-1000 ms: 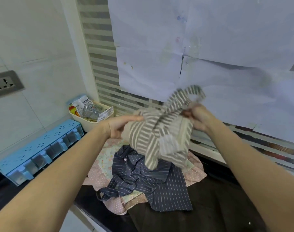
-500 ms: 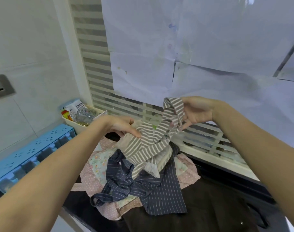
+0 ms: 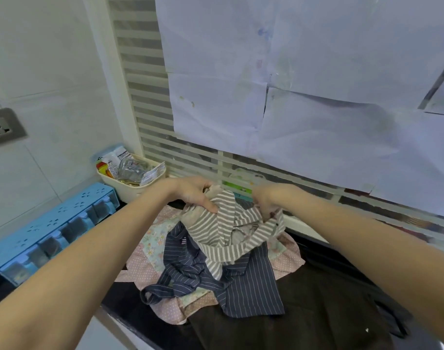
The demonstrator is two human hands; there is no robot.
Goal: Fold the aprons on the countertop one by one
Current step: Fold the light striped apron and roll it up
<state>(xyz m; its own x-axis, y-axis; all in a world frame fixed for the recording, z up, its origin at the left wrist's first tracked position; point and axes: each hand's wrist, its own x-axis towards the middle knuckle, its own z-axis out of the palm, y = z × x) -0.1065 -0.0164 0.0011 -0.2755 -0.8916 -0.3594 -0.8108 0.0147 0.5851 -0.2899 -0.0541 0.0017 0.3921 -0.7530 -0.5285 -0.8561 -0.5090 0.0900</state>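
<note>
A grey-and-white striped apron hangs crumpled between my hands above a pile of aprons. My left hand grips its upper left part, thumb pressed on the cloth. My right hand pinches the fabric a little to the right, fingers curled down into it. Under it lies a navy pinstriped apron with a loose strap. A pink dotted apron with a floral patch lies at the bottom of the pile. A dark brown cloth covers the dark countertop in front.
A cream basket of packets stands at the back left. Beside it along the wall sits a blue spice-jar rack. Behind the pile is a white slatted window grille with paper sheets. The counter edge runs near the lower left.
Both hands have come down and closer together with the striped apron. It now hangs lower, just above the pile, and the raised strap has dropped.
</note>
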